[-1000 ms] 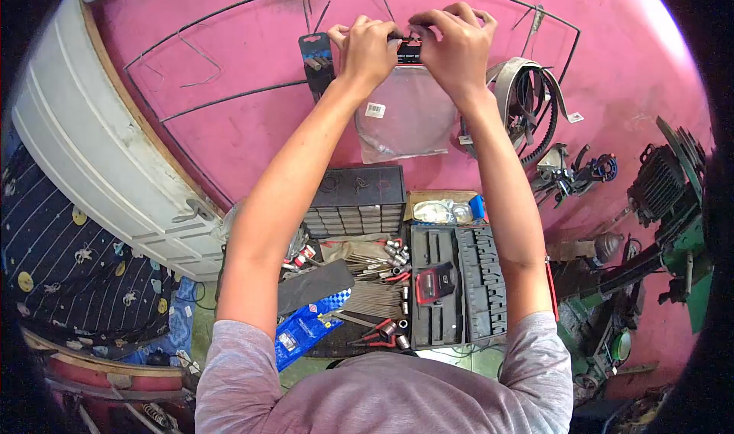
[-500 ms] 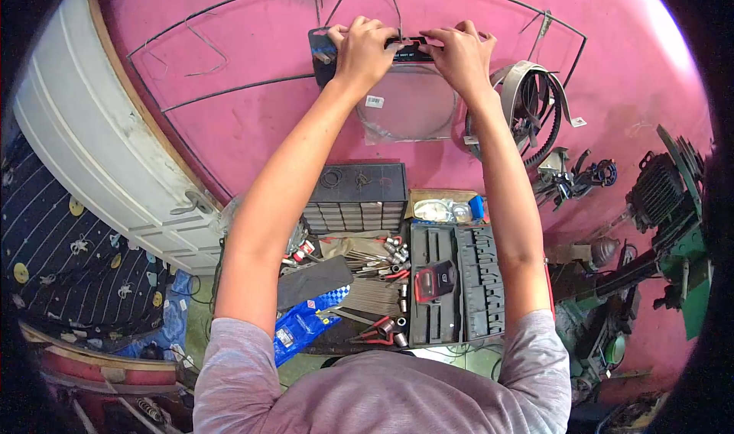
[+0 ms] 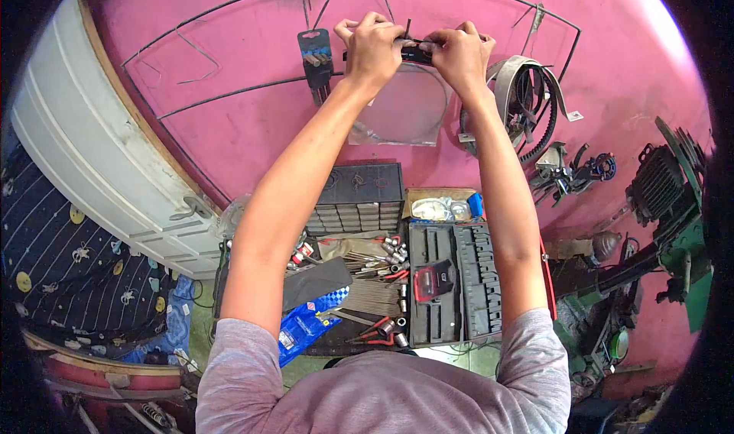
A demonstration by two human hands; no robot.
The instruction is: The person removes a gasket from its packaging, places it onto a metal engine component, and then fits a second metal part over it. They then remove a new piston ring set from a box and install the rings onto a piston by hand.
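Seen from above, two bare arms reach up to a pink wall (image 3: 252, 136). The left hand (image 3: 372, 44) and right hand (image 3: 459, 52) sit close together, fingers curled and pinching the black header card (image 3: 417, 53) of one clear plastic packet (image 3: 401, 109). The packet hangs flat against the wall below the hands, at the top middle of the view, with a thin coiled loop inside it.

A wire rack (image 3: 229, 95) curves across the wall behind the hands. To the left of the left hand, one small black carded pack (image 3: 315, 56) hangs on the rack, just beside the wrist. Further left, the wall is bare up to the edge of a white door (image 3: 99, 151). To the right, one bundle of looped belts (image 3: 527, 102) hangs near the right forearm, leaving only a narrow strip of bare wall.

Below the packet, between the arms, stand one dark drawer cabinet (image 3: 359, 197), one cardboard box (image 3: 440, 205) and one open socket case (image 3: 455, 281) with two halves. Loose sockets and pliers crowd the surface beside them.
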